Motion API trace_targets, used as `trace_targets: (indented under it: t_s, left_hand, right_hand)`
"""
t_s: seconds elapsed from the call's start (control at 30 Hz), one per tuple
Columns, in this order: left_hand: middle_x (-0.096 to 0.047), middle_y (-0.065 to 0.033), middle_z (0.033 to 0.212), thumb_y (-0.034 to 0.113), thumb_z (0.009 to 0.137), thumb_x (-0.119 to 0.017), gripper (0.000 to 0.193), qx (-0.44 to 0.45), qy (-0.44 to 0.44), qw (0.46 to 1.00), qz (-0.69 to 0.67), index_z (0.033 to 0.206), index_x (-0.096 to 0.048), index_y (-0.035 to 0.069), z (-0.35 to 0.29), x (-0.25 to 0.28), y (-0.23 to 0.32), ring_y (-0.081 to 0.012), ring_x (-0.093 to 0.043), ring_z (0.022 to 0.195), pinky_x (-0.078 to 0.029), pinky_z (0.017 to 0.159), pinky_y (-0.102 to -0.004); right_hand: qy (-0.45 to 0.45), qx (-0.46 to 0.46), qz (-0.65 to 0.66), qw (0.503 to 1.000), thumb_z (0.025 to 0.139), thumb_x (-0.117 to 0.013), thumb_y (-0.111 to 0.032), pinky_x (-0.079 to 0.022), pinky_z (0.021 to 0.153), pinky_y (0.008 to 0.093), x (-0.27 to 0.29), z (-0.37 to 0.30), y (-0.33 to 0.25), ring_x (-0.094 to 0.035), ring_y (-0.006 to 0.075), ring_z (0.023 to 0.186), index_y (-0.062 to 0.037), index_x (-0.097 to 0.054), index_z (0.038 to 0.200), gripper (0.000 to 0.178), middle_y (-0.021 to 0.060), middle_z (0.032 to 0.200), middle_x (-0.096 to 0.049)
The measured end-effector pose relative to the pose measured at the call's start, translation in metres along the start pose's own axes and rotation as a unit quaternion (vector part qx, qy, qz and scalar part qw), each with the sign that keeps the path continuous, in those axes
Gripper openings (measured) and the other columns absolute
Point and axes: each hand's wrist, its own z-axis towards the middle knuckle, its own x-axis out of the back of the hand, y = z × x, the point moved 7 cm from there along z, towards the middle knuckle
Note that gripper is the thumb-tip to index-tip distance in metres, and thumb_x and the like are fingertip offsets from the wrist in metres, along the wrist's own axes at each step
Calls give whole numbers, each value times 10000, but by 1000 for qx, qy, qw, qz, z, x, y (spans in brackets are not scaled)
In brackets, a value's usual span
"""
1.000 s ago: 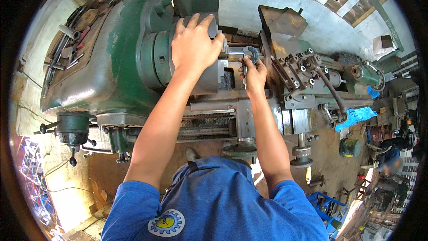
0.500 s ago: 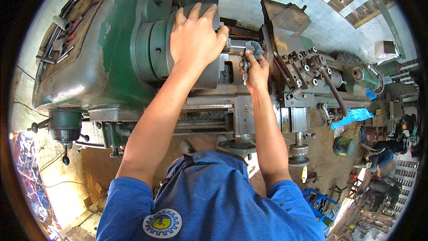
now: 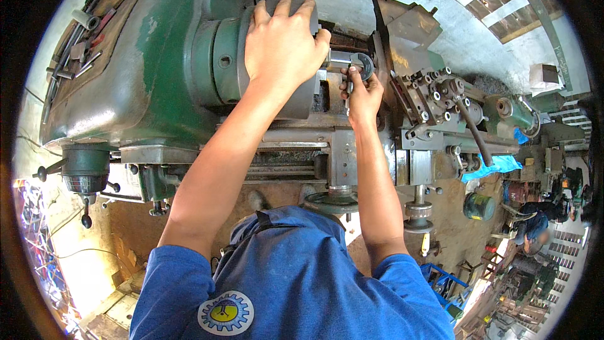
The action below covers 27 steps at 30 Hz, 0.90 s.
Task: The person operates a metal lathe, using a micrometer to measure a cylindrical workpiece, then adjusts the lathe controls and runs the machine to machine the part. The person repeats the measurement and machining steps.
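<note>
Rest the left hand (image 3: 280, 50) as shown: spread palm-down on the grey chuck (image 3: 297, 102), fingers unclenched over its far side, thumb reaching past the front face. Press lightly and evenly there, just enough to resist any turning. Find the silver shaft (image 3: 340, 58) between the two hands, sticking out of the chuck to the right of the left thumb. With the right hand (image 3: 363, 99), grip as now: thumb and fingers closed around a small measuring tool (image 3: 368, 65), probably a micrometer, with its dark curved frame just above the fingertips and a slim silver end below them. Cannot tell for certain about contact between frame and shaft. Hold the tool square to the shaft, without tilt, and adjust by fingertip feel instead of squeezing. Support the weight from the right wrist, leaving thumb and forefinger light. Mind the bolted toolpost (image 3: 426, 97), near the right hand on its right; leave room for the knuckles. Steer both forearms clear of the handwheel (image 3: 333, 200), low between them. Look straight at any scale before trusting a reading.
</note>
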Motion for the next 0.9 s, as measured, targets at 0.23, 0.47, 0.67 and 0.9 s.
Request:
trace_targets:
  t_s: [0.23, 0.47, 0.67, 0.9]
  left_hand:
    - [-613, -154, 1375, 406, 851, -659, 540, 3, -26, 998, -52, 1292, -672, 95, 0, 3, -5, -448, -524, 1305, -516, 1032, -519]
    - [-636, -216, 1324, 271, 784, -737, 438, -18, 63, 933, -355, 1135, -706, 11, -28, 59, -33, -420, -524, 1320, -472, 1063, -481]
    - [-766, -171, 871, 210, 847, -766, 243, -106, -186, 880, -424, 986, -771, 11, -116, 181, -119, -227, -762, 837, -584, 768, -361]
    - [-734, -125, 794, 252, 876, -743, 279, 372, 358, 844, -145, 926, -736, -23, -158, 325, -391, -167, -675, 719, -523, 675, -339]
  right_hand:
    - [129, 82, -218, 964, 957, -725, -203, -527, 677, 344, 5, -13, -34, -620, 156, 720, 36, -702, 1035, 252, 49, 847, -712]
    - [-109, 244, -29, 963, 1015, -639, -102, -476, 579, 246, -106, -104, -188, -596, 100, 739, -63, -552, 1291, 292, 81, 1061, -695]
    - [-396, 122, -174, 893, 930, -658, 15, -437, 539, 240, -238, -164, -201, -573, 92, 678, -26, -555, 1246, 335, 70, 976, -671]
    - [-326, 242, -344, 847, 875, -714, -101, -548, 663, 406, -364, -136, -200, -726, 297, 851, 35, -634, 1087, 264, 235, 979, -713]
